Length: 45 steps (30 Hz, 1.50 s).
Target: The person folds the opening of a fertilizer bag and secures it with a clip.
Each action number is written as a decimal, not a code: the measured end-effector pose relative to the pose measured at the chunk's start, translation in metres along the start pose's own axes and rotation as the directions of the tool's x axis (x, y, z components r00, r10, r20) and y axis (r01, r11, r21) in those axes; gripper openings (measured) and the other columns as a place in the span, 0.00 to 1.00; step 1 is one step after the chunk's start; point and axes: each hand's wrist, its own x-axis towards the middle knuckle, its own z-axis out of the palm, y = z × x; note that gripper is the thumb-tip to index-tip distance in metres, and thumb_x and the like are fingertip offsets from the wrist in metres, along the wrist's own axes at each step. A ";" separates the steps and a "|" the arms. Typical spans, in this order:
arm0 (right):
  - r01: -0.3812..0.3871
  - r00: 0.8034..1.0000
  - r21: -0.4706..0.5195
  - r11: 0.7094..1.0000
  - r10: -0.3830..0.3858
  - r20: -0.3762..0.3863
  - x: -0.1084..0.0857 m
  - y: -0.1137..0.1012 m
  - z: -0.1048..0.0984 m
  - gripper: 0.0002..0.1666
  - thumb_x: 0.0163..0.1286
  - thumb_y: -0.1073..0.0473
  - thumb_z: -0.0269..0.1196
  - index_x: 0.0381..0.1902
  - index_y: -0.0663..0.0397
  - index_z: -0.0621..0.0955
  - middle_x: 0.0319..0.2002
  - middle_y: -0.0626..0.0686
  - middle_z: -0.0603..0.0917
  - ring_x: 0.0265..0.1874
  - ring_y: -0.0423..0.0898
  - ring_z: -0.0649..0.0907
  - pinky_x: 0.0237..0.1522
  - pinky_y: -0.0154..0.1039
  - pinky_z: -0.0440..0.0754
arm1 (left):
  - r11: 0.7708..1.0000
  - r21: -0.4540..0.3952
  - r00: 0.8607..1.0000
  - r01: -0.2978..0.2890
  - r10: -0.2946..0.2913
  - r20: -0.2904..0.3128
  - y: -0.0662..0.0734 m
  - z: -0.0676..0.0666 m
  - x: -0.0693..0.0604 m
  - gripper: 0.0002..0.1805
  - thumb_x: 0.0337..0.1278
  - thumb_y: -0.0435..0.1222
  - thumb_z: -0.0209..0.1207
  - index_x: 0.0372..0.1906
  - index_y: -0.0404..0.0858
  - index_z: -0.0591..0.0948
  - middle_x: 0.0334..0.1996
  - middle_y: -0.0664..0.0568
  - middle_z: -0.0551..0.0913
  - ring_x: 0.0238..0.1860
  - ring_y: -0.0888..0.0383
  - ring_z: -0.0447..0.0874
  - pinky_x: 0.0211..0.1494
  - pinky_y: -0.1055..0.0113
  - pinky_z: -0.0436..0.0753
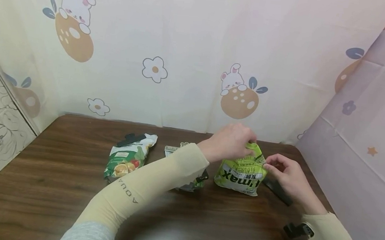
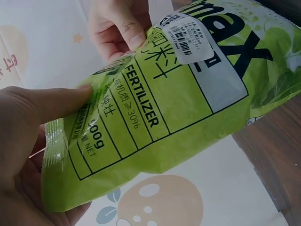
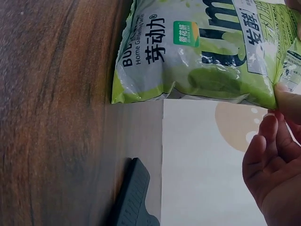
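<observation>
A green and white fertilizer bag stands on the table, its lettering upside down in the head view. My left hand grips the bag's top end; in the left wrist view its thumb presses the front, with fingers behind. My right hand pinches the bag's upper right edge between thumb and fingers, as the right wrist view shows. A dark sealing clip lies on the table beside the bag, just below my right hand in the head view.
To the left lies a green and white bag with fruit pictures and a black clip at its top. Another bag is mostly hidden behind my left forearm. A patterned curtain hangs behind the wooden table.
</observation>
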 end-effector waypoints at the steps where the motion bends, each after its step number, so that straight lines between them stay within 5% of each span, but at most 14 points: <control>1: 0.002 1.000 0.003 1.000 -0.002 0.000 0.000 0.000 0.000 0.04 0.71 0.59 0.65 0.39 0.53 0.81 0.33 0.51 0.83 0.29 0.41 0.79 0.30 0.33 0.75 | 1.000 -0.003 1.000 -0.003 0.003 -0.003 0.000 0.000 0.000 0.07 0.60 0.45 0.68 0.32 0.47 0.85 0.22 0.61 0.78 0.25 0.65 0.72 0.28 0.74 0.72; 15: -0.030 1.000 0.012 0.999 0.030 -0.001 -0.003 0.006 -0.012 0.05 0.68 0.60 0.68 0.40 0.53 0.83 0.34 0.52 0.85 0.31 0.40 0.82 0.31 0.31 0.76 | 1.000 -0.006 1.000 -0.015 0.015 -0.022 -0.002 0.000 -0.002 0.06 0.60 0.44 0.68 0.31 0.48 0.87 0.22 0.64 0.79 0.25 0.66 0.74 0.28 0.75 0.73; 21: -0.086 0.996 -0.138 0.987 0.088 0.011 -0.006 0.026 -0.024 0.08 0.66 0.58 0.70 0.40 0.53 0.84 0.34 0.50 0.86 0.30 0.39 0.80 0.30 0.32 0.75 | 1.000 -0.001 1.000 0.000 0.000 -0.013 -0.001 -0.002 -0.002 0.05 0.60 0.44 0.68 0.33 0.49 0.88 0.25 0.65 0.81 0.28 0.67 0.75 0.31 0.74 0.74; 29: -0.214 0.944 -0.332 0.919 0.281 0.170 -0.014 0.056 -0.032 0.23 0.66 0.46 0.69 0.45 0.61 0.83 0.32 0.48 0.82 0.30 0.46 0.77 0.32 0.42 0.73 | 1.000 -0.008 0.999 -0.018 0.018 -0.026 -0.002 -0.001 -0.004 0.07 0.61 0.44 0.67 0.29 0.48 0.85 0.20 0.63 0.78 0.24 0.66 0.71 0.27 0.75 0.72; 35: -0.266 0.909 -0.363 0.893 0.357 0.214 -0.017 0.061 -0.032 0.26 0.63 0.42 0.70 0.42 0.62 0.84 0.31 0.49 0.82 0.31 0.46 0.76 0.33 0.42 0.73 | 1.000 -0.010 1.000 -0.014 0.013 -0.027 -0.002 0.000 -0.004 0.08 0.60 0.44 0.68 0.28 0.49 0.84 0.20 0.63 0.77 0.24 0.66 0.70 0.28 0.74 0.71; 45: -0.226 0.926 -0.362 0.904 0.315 0.209 -0.017 0.066 -0.028 0.17 0.64 0.50 0.70 0.37 0.59 0.83 0.29 0.49 0.82 0.29 0.46 0.76 0.33 0.44 0.72 | 1.000 -0.003 0.999 -0.017 0.016 -0.036 -0.002 0.000 -0.004 0.06 0.60 0.45 0.68 0.31 0.48 0.86 0.22 0.64 0.79 0.25 0.66 0.71 0.30 0.75 0.72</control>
